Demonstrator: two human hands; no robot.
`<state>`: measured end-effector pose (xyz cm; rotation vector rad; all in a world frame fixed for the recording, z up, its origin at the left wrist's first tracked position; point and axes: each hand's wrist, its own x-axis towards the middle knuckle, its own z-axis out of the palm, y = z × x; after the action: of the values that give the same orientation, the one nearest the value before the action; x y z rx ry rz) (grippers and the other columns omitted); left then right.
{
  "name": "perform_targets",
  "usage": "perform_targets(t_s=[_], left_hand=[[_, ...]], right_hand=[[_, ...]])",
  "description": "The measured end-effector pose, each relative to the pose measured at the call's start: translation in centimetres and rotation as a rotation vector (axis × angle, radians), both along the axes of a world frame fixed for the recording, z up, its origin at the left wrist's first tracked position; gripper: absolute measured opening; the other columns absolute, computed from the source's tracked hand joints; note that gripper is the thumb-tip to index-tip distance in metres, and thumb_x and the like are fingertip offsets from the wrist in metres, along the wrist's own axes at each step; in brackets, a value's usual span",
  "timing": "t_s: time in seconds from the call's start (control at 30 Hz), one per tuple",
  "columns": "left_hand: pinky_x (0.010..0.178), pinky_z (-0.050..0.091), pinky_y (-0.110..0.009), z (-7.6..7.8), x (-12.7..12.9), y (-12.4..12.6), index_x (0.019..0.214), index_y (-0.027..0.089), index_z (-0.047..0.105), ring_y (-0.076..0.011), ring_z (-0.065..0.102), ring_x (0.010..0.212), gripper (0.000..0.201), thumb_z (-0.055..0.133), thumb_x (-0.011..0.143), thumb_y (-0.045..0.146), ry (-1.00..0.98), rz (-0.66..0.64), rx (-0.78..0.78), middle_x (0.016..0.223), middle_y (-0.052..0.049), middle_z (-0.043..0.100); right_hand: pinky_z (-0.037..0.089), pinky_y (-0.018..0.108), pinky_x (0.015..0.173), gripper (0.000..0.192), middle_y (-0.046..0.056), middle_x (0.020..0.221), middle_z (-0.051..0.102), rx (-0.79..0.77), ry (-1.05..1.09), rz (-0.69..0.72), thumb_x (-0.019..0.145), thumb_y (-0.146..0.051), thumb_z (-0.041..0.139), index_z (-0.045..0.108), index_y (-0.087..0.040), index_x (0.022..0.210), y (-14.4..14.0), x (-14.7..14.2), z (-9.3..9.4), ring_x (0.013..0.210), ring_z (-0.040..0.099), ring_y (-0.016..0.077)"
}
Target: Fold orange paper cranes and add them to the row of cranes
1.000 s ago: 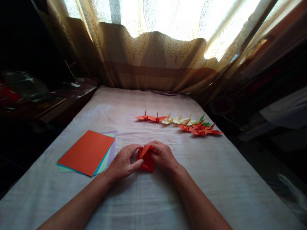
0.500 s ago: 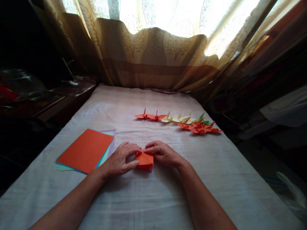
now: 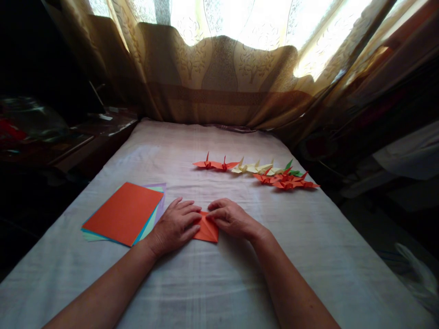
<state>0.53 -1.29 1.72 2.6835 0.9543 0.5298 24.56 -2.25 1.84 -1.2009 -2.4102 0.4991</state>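
An orange folded paper [image 3: 207, 232] lies flat on the white cloth-covered table [image 3: 212, 283]. My left hand [image 3: 174, 226] presses down on its left part with the fingers spread flat. My right hand [image 3: 230, 218] presses on its upper right edge with the fingertips. Most of the paper's top is hidden under both hands.
A stack of coloured sheets [image 3: 123, 214], orange on top, lies to the left of my hands. A row of folded paper cranes [image 3: 260, 172] in orange, cream and green sits farther back on the right. Curtains [image 3: 219, 73] hang behind the table. Dark furniture stands at the left.
The orange paper was held up off the table between both hands. It has been lowered and flattened on the cloth, and both hands now press it down.
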Motion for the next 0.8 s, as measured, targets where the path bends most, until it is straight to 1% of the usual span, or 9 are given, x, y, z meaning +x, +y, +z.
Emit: perform_targets(t_s=[0.13, 0.2, 0.27, 0.33, 0.43, 0.57, 0.7, 0.8], left_hand=[[0.115, 0.027, -0.054, 0.1, 0.2, -0.2, 0.109, 0.024, 0.069, -0.0282, 0.057, 0.123, 0.024, 0.053, 0.091, 0.028, 0.035, -0.003, 0.030, 0.122, -0.005, 0.070], [0.115, 0.028, -0.054, 0.1, 0.3, -0.3, 0.112, 0.024, 0.069, -0.0285, 0.057, 0.123, 0.026, 0.054, 0.091, 0.028, 0.033, 0.010, 0.024, 0.122, -0.005, 0.070], [0.115, 0.027, -0.055, 0.0, 0.4, -0.5, 0.116, 0.023, 0.068, -0.0295, 0.057, 0.123, 0.030, 0.053, 0.091, 0.028, 0.031, 0.021, 0.031, 0.123, -0.007, 0.070], [0.115, 0.027, -0.057, -0.2, 0.5, -0.6, 0.121, 0.022, 0.067, -0.0311, 0.056, 0.124, 0.034, 0.051, 0.091, 0.026, 0.042, 0.029, 0.056, 0.124, -0.008, 0.069], [0.114, 0.027, -0.057, -0.6, 0.7, -0.9, 0.125, 0.021, 0.065, -0.0315, 0.055, 0.124, 0.037, 0.049, 0.092, 0.024, 0.064, 0.044, 0.094, 0.126, -0.010, 0.068], [0.116, 0.025, -0.055, -1.0, 0.9, -1.0, 0.126, 0.022, 0.064, -0.0299, 0.055, 0.125, 0.038, 0.048, 0.092, 0.024, 0.065, 0.056, 0.127, 0.126, -0.010, 0.067], [0.115, 0.025, -0.056, -0.9, 0.9, -1.0, 0.126, 0.020, 0.064, -0.0317, 0.055, 0.124, 0.038, 0.052, 0.091, 0.028, 0.084, 0.059, 0.123, 0.127, -0.011, 0.067], [0.114, 0.025, -0.056, -0.6, 0.9, -0.9, 0.127, 0.019, 0.063, -0.0331, 0.053, 0.127, 0.040, 0.055, 0.090, 0.032, 0.115, 0.063, 0.108, 0.129, -0.012, 0.065]], right_hand=[[0.048, 0.031, 0.093, 0.021, 0.008, 0.111, 0.070, 0.012, -0.021, -0.002, 0.085, -0.018, 0.064, 0.077, -0.022, 0.102, -0.3, -0.3, 0.9, 0.102, 0.063, 0.0192], [0.047, 0.032, 0.093, 0.021, 0.007, 0.111, 0.070, 0.027, -0.050, -0.006, 0.086, -0.018, 0.062, 0.077, -0.022, 0.102, -0.7, -0.5, 1.2, 0.102, 0.062, 0.0194], [0.045, 0.034, 0.095, 0.022, 0.006, 0.114, 0.069, 0.047, -0.088, -0.020, 0.089, -0.020, 0.060, 0.074, -0.023, 0.105, -1.4, -0.8, 1.3, 0.104, 0.061, 0.0199], [0.043, 0.037, 0.097, 0.026, 0.007, 0.120, 0.067, 0.069, -0.131, -0.071, 0.091, -0.025, 0.058, 0.070, -0.023, 0.114, -2.2, -1.3, 1.2, 0.110, 0.058, 0.0218], [0.040, 0.043, 0.100, 0.034, 0.010, 0.131, 0.061, 0.087, -0.198, -0.197, 0.093, -0.032, 0.056, 0.063, -0.024, 0.126, -3.4, -1.7, 0.5, 0.121, 0.053, 0.0257], [0.038, 0.045, 0.102, 0.034, 0.010, 0.138, 0.058, 0.089, -0.254, -0.302, 0.096, -0.032, 0.051, 0.062, -0.026, 0.128, -4.4, -1.1, -0.6, 0.128, 0.049, 0.0268], [0.036, 0.045, 0.106, 0.036, 0.010, 0.141, 0.056, 0.109, -0.248, -0.360, 0.097, -0.030, 0.049, 0.061, -0.023, 0.130, -5.2, 0.1, -1.2, 0.133, 0.047, 0.0270], [0.033, 0.048, 0.110, 0.040, 0.012, 0.144, 0.053, 0.143, -0.213, -0.363, 0.097, -0.031, 0.049, 0.057, -0.019, 0.134, -5.7, -0.1, -1.0, 0.137, 0.043, 0.0280]])
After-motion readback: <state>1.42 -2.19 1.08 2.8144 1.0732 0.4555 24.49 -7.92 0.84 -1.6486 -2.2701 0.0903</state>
